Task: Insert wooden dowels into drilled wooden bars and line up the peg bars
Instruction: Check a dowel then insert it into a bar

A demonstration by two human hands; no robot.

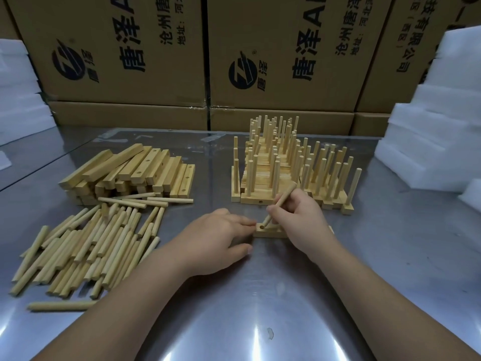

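Brown printed cardboard cartons [117, 61] and stacked white foam blocks [429, 152] are seen behind a shiny steel table [260, 295]. On it a short, pale drilled wooden bar [268, 232] lies flat just in front of the person. The left hand [216, 238] is laid beside the bar with fingers almost straight, the fingertips pressed against its left end. A pale round wooden dowel [285, 195] is gripped by the curled fingers of the right hand [299, 220]. It is tilted, with its lower tip at the hole [261, 226] near the bar's left end. The step in hand appears to be seating this dowel. It would best be raised upright over the hole before being pushed, so that the tip is not jammed against the rim. The bar should be kept pinned flat while downward pressure is applied. A heap of loose dowels [86, 248] and a stack of blank bars [130, 173] lie to the left. The finished peg bars [286, 173] stand in rows just behind the hands.
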